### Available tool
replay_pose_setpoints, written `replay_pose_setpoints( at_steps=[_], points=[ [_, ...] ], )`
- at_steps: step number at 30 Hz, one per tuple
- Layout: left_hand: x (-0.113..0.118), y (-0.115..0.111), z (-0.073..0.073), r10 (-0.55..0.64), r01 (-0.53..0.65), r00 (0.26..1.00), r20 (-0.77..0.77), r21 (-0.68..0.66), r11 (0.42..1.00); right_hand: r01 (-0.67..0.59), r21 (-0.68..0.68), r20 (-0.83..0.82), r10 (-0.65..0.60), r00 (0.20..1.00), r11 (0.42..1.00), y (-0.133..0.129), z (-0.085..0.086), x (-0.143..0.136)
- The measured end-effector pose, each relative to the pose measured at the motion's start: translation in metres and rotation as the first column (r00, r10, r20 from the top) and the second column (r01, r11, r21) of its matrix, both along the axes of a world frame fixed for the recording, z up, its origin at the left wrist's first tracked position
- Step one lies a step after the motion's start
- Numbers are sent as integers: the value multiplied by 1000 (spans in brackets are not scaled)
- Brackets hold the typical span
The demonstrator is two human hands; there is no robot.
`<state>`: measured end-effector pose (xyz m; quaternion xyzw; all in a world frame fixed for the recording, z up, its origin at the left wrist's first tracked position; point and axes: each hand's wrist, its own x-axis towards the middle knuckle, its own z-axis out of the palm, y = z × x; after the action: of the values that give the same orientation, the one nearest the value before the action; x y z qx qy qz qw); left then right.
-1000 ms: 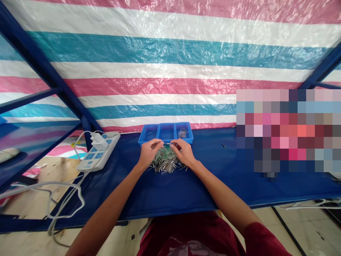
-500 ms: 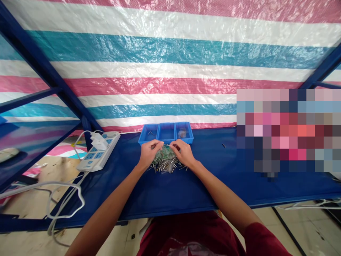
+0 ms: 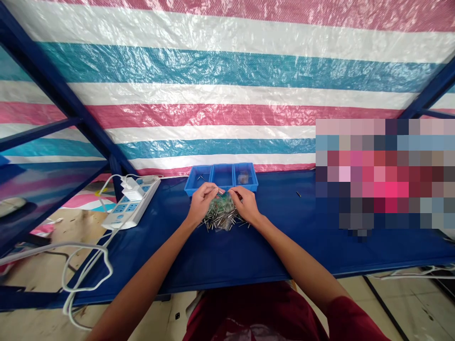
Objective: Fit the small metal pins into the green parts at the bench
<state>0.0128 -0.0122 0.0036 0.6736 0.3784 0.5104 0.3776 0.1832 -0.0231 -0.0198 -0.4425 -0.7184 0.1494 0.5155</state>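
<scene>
A pile of thin metal pins and clear and greenish plastic bits (image 3: 222,218) lies on the blue table (image 3: 227,260). Above its left part, my left hand (image 3: 203,201) pinches a small thin item (image 3: 221,192), too small to name. My right hand (image 3: 244,202) is closed at the pile's right side, its fingertips pressed together; what they hold, if anything, is too small to tell. Just behind both hands stands a blue three-compartment tray (image 3: 223,189). A few pins lie in its left compartment, and a small clear bag (image 3: 243,178) lies in the right one.
A white power strip (image 3: 133,208) with a plugged-in adapter (image 3: 132,189) and looped cables (image 3: 106,255) is at the left. One small dark pin (image 3: 298,194) lies right of the tray. Blue frame posts and a striped sheet (image 3: 220,113) stand behind. The right side is pixelated.
My left hand has shifted slightly up and right. The thin item that spanned between both hands' fingertips now shows only at my left fingertips, and a small gap separates the hands.
</scene>
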Motion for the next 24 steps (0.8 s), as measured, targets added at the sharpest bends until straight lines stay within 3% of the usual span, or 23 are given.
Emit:
replay_pose_setpoints(
  at_steps=[7, 18, 24],
  points=[
    [-4, 0, -1, 42, -18, 954, -298, 85, 996, 33, 15, -33, -32, 999, 999, 1, 1, 3],
    [-6, 6, 2, 53, -52, 998, 27, -39, 998, 43, 25, -33, -42, 999, 999, 2, 1, 4],
    [-9, 8, 3, 99, -98, 994, 47, -26, 995, 40, 22, -33, -39, 999, 999, 2, 0, 4]
  ],
)
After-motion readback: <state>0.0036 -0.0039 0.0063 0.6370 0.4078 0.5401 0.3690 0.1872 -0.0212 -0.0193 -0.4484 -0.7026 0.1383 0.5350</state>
